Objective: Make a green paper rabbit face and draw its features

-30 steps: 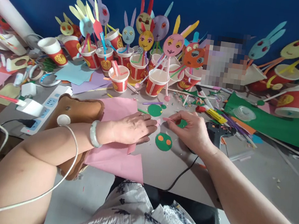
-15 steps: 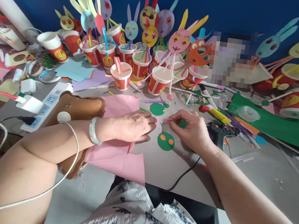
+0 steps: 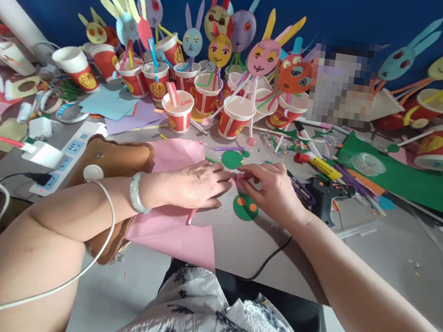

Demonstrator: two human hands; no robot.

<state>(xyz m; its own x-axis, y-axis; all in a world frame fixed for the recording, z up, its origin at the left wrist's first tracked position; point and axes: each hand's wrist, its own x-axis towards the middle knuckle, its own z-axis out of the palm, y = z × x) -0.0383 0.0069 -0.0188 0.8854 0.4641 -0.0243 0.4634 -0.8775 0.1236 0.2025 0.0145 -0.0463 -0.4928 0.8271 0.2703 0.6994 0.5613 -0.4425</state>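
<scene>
My left hand (image 3: 198,183), with a ring and a bracelet, lies over a large sheet of pink paper (image 3: 172,239). Its fingers are curled and closed on a piece of the pink paper, and a narrow folded strip shows below the palm. Close to those fingertips, my right hand (image 3: 271,189) pinches a small bit of pink paper (image 3: 240,178), mostly covered by the fingers. Just below is a green paper disc (image 3: 246,207) with two orange spots. Another green disc (image 3: 232,160) lies above, between the hands.
Paper cups (image 3: 237,117) with paper rabbit faces on sticks line the back. To the right are a black glue gun (image 3: 326,197), markers (image 3: 322,166) and green paper (image 3: 404,183). A brown case (image 3: 119,157) and a power strip (image 3: 70,158) lie left. A white cable crosses my left arm.
My right hand has moved left, bringing the small pink bit closer to my left fingertips. My left hand stays nearly in place. The view shifts slightly.
</scene>
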